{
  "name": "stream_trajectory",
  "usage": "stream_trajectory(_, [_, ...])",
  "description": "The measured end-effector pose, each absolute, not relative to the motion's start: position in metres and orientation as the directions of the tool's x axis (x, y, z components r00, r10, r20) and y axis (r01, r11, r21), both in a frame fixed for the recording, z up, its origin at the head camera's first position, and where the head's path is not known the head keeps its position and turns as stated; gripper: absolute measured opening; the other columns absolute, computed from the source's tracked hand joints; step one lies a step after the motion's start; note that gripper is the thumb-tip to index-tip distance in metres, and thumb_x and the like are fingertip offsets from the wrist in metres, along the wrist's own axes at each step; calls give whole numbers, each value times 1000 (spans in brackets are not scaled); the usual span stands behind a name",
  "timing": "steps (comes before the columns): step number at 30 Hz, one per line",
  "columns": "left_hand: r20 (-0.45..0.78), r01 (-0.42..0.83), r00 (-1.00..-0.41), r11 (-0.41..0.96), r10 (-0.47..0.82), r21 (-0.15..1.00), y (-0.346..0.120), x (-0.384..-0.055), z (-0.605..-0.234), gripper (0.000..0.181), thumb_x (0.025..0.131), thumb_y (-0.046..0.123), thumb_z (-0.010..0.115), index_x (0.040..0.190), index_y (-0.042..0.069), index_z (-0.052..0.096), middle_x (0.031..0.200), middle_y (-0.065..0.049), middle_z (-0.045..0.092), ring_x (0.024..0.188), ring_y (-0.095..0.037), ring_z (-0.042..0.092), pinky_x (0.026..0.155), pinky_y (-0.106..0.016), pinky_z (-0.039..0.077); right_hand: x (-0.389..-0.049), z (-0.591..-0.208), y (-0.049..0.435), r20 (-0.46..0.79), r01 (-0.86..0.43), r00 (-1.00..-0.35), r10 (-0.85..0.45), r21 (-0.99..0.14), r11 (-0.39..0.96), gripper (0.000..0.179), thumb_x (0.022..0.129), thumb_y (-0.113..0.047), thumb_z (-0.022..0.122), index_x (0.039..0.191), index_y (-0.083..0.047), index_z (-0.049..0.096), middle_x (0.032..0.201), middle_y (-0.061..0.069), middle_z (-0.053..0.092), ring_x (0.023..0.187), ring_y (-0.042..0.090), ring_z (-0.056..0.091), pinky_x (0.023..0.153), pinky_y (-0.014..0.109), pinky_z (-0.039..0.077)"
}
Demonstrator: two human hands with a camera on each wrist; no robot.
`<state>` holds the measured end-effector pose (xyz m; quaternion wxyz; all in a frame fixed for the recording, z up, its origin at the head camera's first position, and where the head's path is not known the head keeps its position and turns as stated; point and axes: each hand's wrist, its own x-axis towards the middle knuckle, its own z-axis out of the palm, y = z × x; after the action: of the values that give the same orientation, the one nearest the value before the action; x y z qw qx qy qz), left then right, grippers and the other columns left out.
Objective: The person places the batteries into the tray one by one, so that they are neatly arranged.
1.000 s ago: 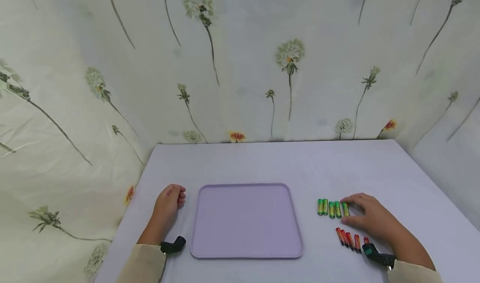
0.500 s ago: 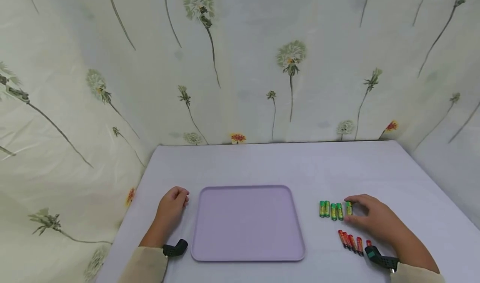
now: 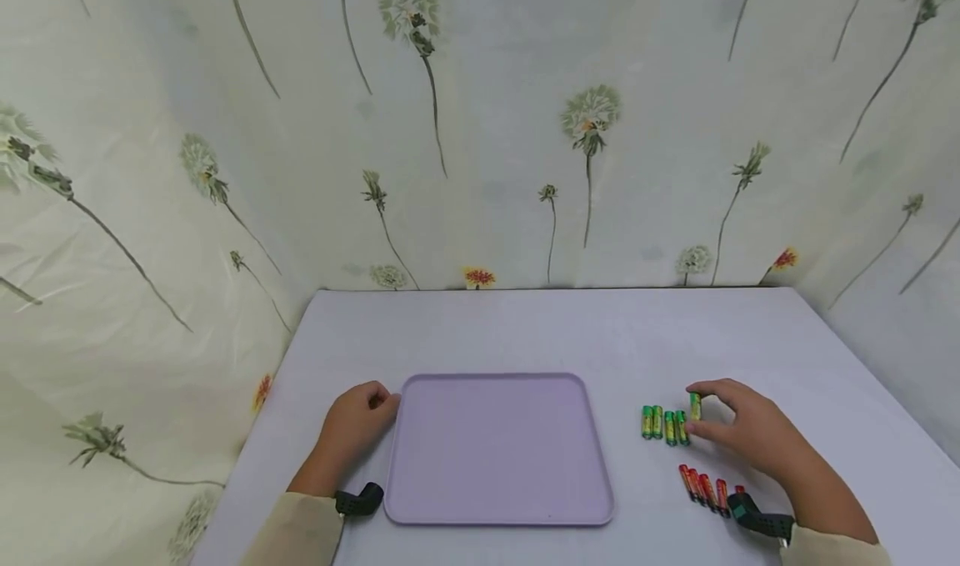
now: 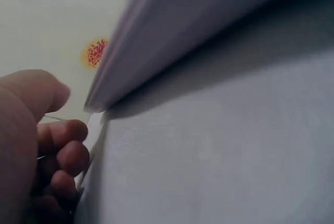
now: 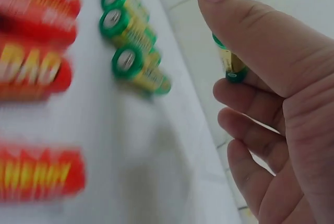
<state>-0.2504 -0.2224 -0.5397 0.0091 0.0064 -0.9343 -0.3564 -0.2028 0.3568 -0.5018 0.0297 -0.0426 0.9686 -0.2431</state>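
My right hand [image 3: 750,424] pinches a green-and-gold battery [image 3: 696,404] between thumb and index finger. In the right wrist view, that battery [image 5: 225,59] peeks out past the thumb, its middle mostly covered. Several matching green batteries [image 3: 671,428] lie in a row just left of these fingers. Below them sits a line of thinner red batteries [image 3: 706,489], the rightmost partly covered by the wrist camera. My left hand [image 3: 354,428] holds nothing; its fingers [image 4: 73,156] are loosely curled beside the left rim of the lilac tray [image 3: 498,449].
The tray lies flat on the white table [image 3: 480,324], between my two hands, with a low raised rim. A curtain with a dandelion print [image 3: 487,132] hangs behind and on both sides of the table. Black cameras [image 3: 360,500] are strapped to my wrists.
My right hand has gripped the rightmost green battery and moved it slightly away from the row, up and rightward. My left hand has shifted right, up to the tray's left rim.
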Motion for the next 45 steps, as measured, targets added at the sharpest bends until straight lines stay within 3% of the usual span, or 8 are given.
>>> stream_trajectory(11, [49,106,-994,817,96,567,-222,-252,-544,22,97,37,74,80,24,67,80,8,59,74,-12,52,69,-33,42,-209,-469,323,30,-136,-990,-138,-451,882,70,87,-50,83,141,-13,61,145,20,58,136,48,48,104,72,41])
stream_trajectory(19, [93,159,-987,827,129,539,-220,-251,-540,31,97,34,73,72,23,58,74,7,52,69,-12,48,65,-32,38,-217,-449,294,101,-241,-970,-219,-445,862,70,87,-56,81,139,-14,62,142,15,62,135,46,53,104,69,42])
stream_trajectory(45, [117,182,-983,839,142,512,-222,-251,-548,34,99,34,69,70,25,54,71,8,50,65,-10,46,62,-30,37,-251,-474,182,159,-377,-924,-348,-528,760,56,85,-41,87,133,-19,68,129,-2,69,128,27,62,105,53,49])
